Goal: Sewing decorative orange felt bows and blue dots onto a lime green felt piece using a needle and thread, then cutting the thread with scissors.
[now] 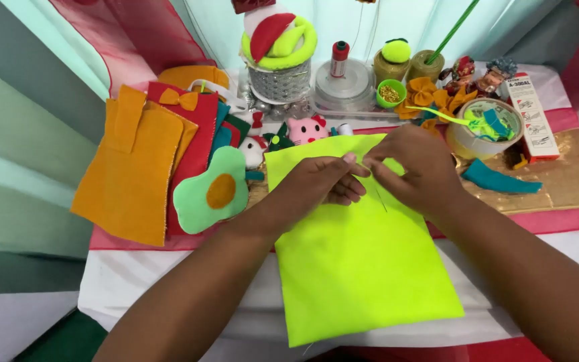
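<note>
head view: the neon felt [363, 268] lies flat on the counter [169, 288], filling the middle from about 12 o'clock down to 6. both hands meet over its upper edge. the left hand [323, 182] is pinched shut, thumb against fingertips, apparently on a thread too fine to make out. the right hand [415, 167] is also closed in a pinch, and a thin dark needle [379, 198] seems to slant down below it, just above the felt.

risks, as a judgement: the fingertips are almost touching around that point, so a small slip could prick the left hand. the thread is barely visible and could knot or pull out if tugged at an angle. the felt is loose on the counter, held by nothing but the hands, so it could slide or bunch.

at 9 o'clock lie orange felt sheets [129, 174] and a green egg shape [212, 191]. at 2 o'clock a tape roll [487, 127] and a teal scrap [500, 179] sit near the right wrist, and a sweep of the arm could knock them.
</note>
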